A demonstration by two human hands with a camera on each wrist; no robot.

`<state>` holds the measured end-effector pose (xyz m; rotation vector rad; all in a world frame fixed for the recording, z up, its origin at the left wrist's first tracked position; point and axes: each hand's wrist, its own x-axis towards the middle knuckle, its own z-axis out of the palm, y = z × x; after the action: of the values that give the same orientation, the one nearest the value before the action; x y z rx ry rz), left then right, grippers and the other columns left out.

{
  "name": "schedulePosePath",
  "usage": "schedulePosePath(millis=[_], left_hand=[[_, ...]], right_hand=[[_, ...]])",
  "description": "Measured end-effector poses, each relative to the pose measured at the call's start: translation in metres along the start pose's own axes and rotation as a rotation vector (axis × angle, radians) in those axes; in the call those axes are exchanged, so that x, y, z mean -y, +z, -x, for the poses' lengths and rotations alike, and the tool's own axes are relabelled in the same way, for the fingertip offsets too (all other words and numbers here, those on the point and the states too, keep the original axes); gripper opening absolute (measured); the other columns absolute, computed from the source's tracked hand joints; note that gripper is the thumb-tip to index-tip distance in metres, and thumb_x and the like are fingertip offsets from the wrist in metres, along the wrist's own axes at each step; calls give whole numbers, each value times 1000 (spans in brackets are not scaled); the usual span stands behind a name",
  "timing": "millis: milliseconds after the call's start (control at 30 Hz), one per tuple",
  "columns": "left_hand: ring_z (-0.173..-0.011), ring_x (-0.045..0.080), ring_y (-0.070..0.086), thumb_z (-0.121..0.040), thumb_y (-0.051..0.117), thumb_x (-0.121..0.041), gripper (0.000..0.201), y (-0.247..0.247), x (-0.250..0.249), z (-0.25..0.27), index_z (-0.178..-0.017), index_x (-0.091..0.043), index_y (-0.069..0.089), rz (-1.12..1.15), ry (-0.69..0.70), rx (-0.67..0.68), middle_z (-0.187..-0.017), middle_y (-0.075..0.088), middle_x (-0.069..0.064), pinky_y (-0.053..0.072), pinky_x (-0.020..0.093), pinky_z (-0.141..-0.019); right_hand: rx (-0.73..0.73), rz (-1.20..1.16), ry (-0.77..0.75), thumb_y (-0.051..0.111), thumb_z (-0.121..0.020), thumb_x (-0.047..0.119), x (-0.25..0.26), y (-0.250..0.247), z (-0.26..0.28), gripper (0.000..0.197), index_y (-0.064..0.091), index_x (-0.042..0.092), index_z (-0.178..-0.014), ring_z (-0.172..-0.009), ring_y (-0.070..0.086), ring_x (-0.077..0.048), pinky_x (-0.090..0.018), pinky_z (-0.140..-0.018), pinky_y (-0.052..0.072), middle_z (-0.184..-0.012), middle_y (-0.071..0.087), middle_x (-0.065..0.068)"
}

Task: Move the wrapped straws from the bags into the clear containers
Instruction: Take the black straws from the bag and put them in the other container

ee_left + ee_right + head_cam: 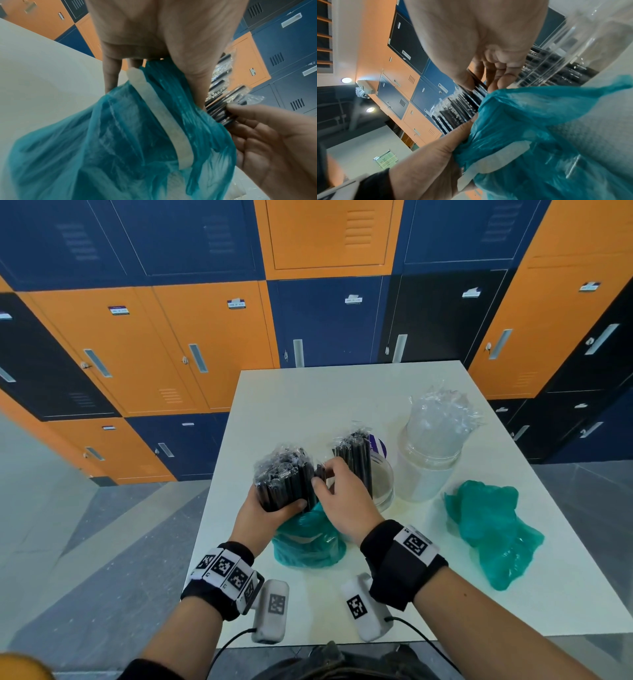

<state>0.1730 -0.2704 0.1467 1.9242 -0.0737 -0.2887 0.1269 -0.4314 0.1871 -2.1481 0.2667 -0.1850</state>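
My left hand (274,508) grips a thick bundle of black wrapped straws (284,477) together with the top of a teal bag (308,539) that hangs under it near the table's front. My right hand (337,491) pinches a few straws (221,112) at the bundle's right side, thumb against fingers. Just behind stands a clear container (380,484) with black straws (354,460) upright in it. A second clear container (428,463) to its right holds clear wrapped straws (442,416). In the right wrist view the straws (455,115) stick out above the teal bag (530,128).
A second, crumpled teal bag (489,529) lies on the white table (308,398) at the right. Orange and blue lockers (205,337) stand behind the table. The table's left edge drops to a grey floor (85,542).
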Motion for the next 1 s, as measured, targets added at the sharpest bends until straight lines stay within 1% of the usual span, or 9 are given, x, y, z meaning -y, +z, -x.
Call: schedulePosePath(millis=[100, 200, 267, 333, 500, 667, 833, 900, 1000], left_hand=[[-100, 5, 64, -65, 88, -39, 69, -1, 2, -2, -124, -25, 56, 0, 8, 15, -110, 69, -11, 50, 22, -82], [-101, 6, 66, -53, 86, -57, 81, -1, 6, -4, -123, -28, 59, 0, 16, 32, -110, 71, -11, 53, 29, -88], [-101, 6, 67, -50, 84, -61, 84, 0, 6, -5, -123, -28, 59, 8, 10, 36, -109, 71, -11, 54, 31, -88], [-100, 6, 67, -50, 85, -60, 83, 1, 6, -5, -122, -29, 59, 27, 7, 45, -109, 72, -10, 55, 32, -88], [-101, 7, 66, -53, 86, -57, 80, 1, 6, -5, -122, -28, 59, -5, 5, 31, -109, 71, -10, 54, 30, -87], [-102, 7, 64, -65, 88, -39, 70, 2, 1, -3, -126, -23, 55, -15, 16, 2, -111, 68, -10, 48, 22, -82], [-103, 8, 64, -59, 88, -50, 79, 2, 2, -4, -126, -25, 55, -15, 18, 11, -113, 69, -10, 52, 30, -89], [-103, 9, 63, -64, 88, -43, 73, 2, 1, -4, -126, -24, 54, -26, 15, 1, -113, 67, -10, 51, 28, -86], [-103, 8, 63, -65, 87, -40, 72, 3, -1, -3, -126, -24, 53, -20, 12, 8, -113, 67, -11, 49, 24, -82]], right_hand=[[-9, -62, 2, 50, -98, 28, -1, 1, 3, 22, 43, 13, -113, -56, 44, -6, -30, -65, 39, -65, 46, 8], [0, -118, 16, 52, -97, 28, 0, 0, 4, 26, 43, 17, -118, -62, 48, -3, -21, -65, 38, -74, 49, 10], [28, -120, 14, 56, -94, 29, 0, 0, 4, 28, 48, 16, -118, -75, 53, -5, -21, -73, 42, -88, 57, 7], [43, -106, -5, 62, -90, 31, -1, 0, 4, 25, 54, 16, -109, -88, 57, -11, -26, -81, 45, -100, 60, 2], [2, -54, -61, 60, -94, 26, -2, -3, 4, 17, 60, 11, -100, -91, 54, -16, -20, -76, 36, -99, 58, -4], [-77, -105, -64, 47, -100, 28, 2, -9, 0, 17, 50, 12, -105, -94, 59, -15, -28, -83, 43, -100, 63, -1], [-78, -119, -107, 39, -102, 28, 17, -32, -7, 16, 46, 16, -110, -85, 57, -5, -16, -79, 40, -90, 65, 8], [-40, -175, -111, 38, -103, 29, 29, -47, -12, 22, 49, 14, -115, -90, 58, -10, -24, -86, 43, -91, 63, 4], [-68, -203, -131, 38, -103, 33, 45, -73, -20, 22, 49, 14, -106, -85, 63, -18, -38, -82, 51, -89, 65, 2]])
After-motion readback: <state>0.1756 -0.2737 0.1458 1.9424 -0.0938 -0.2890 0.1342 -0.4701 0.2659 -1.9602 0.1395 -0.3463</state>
